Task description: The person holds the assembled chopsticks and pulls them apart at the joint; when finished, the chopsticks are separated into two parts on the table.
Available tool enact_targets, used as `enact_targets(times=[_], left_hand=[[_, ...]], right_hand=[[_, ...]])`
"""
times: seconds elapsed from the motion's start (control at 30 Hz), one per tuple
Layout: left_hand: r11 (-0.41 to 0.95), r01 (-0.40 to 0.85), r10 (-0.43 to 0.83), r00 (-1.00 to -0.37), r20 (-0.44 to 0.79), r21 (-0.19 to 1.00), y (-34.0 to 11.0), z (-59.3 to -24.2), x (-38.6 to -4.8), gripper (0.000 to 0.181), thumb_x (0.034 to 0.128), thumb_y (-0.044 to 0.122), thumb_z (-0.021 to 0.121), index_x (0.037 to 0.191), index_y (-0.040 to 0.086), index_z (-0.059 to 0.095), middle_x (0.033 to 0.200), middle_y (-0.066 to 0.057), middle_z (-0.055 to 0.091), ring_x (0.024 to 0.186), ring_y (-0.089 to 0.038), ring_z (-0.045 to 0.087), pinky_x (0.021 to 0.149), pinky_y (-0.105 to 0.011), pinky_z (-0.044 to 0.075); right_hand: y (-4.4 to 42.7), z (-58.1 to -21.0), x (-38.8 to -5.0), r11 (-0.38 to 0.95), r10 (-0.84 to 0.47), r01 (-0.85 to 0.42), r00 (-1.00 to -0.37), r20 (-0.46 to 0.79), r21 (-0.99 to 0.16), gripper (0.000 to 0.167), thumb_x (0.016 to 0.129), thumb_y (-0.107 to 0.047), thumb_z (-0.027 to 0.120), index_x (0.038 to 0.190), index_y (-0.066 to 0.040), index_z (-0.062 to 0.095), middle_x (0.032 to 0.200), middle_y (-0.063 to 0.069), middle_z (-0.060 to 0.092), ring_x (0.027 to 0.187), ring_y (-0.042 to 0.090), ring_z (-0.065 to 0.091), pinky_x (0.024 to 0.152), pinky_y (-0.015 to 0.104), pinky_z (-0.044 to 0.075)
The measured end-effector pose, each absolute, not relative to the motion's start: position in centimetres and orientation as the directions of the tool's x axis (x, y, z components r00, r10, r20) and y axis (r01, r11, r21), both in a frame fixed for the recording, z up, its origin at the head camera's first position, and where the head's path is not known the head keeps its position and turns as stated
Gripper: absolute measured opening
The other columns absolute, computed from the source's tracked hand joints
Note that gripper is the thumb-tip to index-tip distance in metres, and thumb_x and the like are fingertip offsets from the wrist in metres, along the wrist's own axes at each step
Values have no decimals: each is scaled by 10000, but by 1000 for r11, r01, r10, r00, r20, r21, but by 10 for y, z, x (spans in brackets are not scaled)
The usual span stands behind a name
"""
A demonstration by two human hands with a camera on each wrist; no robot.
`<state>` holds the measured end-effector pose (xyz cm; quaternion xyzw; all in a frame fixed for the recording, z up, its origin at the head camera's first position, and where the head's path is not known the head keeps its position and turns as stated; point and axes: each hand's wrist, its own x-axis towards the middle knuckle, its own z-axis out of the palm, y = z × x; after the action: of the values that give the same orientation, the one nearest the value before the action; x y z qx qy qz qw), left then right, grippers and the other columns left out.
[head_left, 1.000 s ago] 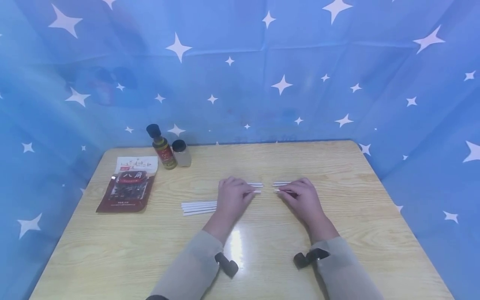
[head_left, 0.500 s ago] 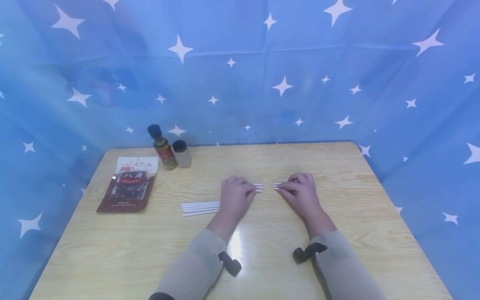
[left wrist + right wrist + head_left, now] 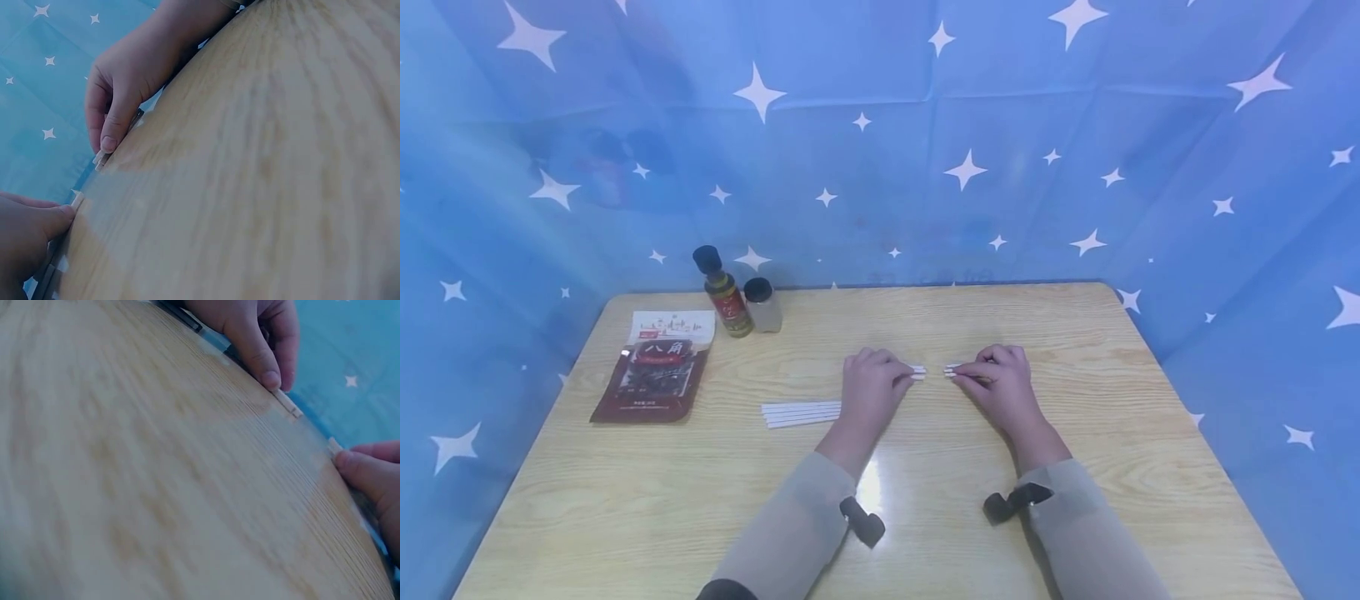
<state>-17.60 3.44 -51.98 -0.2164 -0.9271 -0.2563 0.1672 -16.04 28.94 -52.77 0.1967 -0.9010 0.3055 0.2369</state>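
Note:
My left hand point(image 3: 871, 387) is over the middle of the table, its thumb and fingers pinching the right ends of several thin white sticks point(image 3: 919, 372). Facing it, my right hand point(image 3: 1003, 385) pinches the left ends of another small group of white sticks point(image 3: 949, 372). A narrow gap separates the two groups. In the left wrist view, pale stick tips point(image 3: 100, 161) poke out from the right hand's fingers. The right wrist view has a stick tip point(image 3: 287, 403) beyond the left thumb. Both hands hide most of the sticks' length.
Several more white sticks point(image 3: 801, 414) lie side by side left of the left wrist. A dark red packet point(image 3: 651, 392) lies at the table's left. Behind it stand a black-capped bottle point(image 3: 728, 307) and a small black-lidded jar point(image 3: 764, 310). A starry blue curtain point(image 3: 880, 192) hangs behind the table.
In each group the near stick has closed up toward the others. My right hand's fingers have shifted slightly and bent more. My left hand has moved a little right.

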Motion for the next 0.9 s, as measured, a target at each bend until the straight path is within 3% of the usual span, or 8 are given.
enact_targets(times=[0.23,0.5,0.73,0.9], left_hand=[[773,492,311,-845,436,401,32,-517,-175,120,915,319,867,1022,273,843,1023,108,750,969,-126,610,946,-395,465],[735,555,327,-793,513,389,33,-517,-170,167,955,389,803,1025,241,837,1009,81,751,941,-139,618,918,-385,477],[706,590,320,-759,567,392,29,-515,-167,141,984,330,763,994,209,834,966,55,759,917,-164,639,861,-368,502],[686,602,309,-749,586,408,24,-514,-163,125,972,279,777,994,170,834,965,31,763,933,-179,652,910,-396,519]], right_hand=[[288,-527,-161,730,-198,-479,-831,520,-488,161,838,-135,930,982,-152,860,986,66,650,1008,332,483,889,490,348],[287,-527,-157,743,-172,-446,-848,501,-499,203,851,-170,922,1034,-138,839,1003,49,668,1028,315,489,888,476,360],[283,-524,-156,758,-171,-445,-842,512,-477,196,872,-185,898,1048,-125,835,1001,57,665,1018,328,499,910,494,364],[276,-520,-152,749,-186,-470,-825,533,-467,200,853,-183,906,1029,-117,836,998,75,667,1015,344,507,934,517,365]])
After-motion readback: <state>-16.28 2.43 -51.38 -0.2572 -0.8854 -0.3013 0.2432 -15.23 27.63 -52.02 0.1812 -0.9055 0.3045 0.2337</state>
